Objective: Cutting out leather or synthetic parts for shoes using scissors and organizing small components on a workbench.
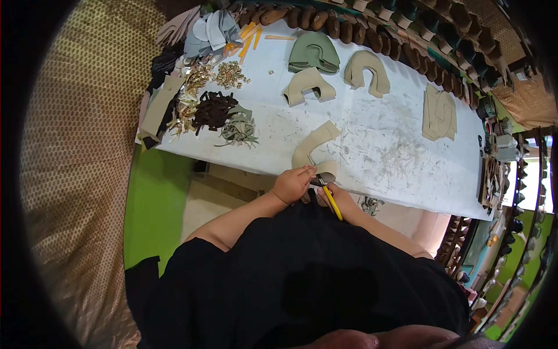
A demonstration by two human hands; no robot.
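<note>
Near the front edge of the table, my left hand (pixel 293 184) is closed on the near part of a curved beige shoe-upper piece (pixel 310 144). One arm of this piece reaches away over the tabletop, and its other end curls up near my fingers. My right hand (pixel 343 200), just to the right, is wrapped round a slim tool with a yellow handle (pixel 333 203). The tool's metal end points up and left, against the beige piece beside my left fingers. Its exact kind is hard to make out. My right fingertips are partly hidden.
A white-covered table (pixel 381 166) bears stacked green pieces (pixel 314 53), beige pieces (pixel 368 72) and a beige stack (pixel 440 113) at right. Brass-coloured fittings (pixel 230 75), dark brown strips (pixel 215 109) and green scraps (pixel 239 128) lie left. Shoe lasts (pixel 349 30) line the far edge.
</note>
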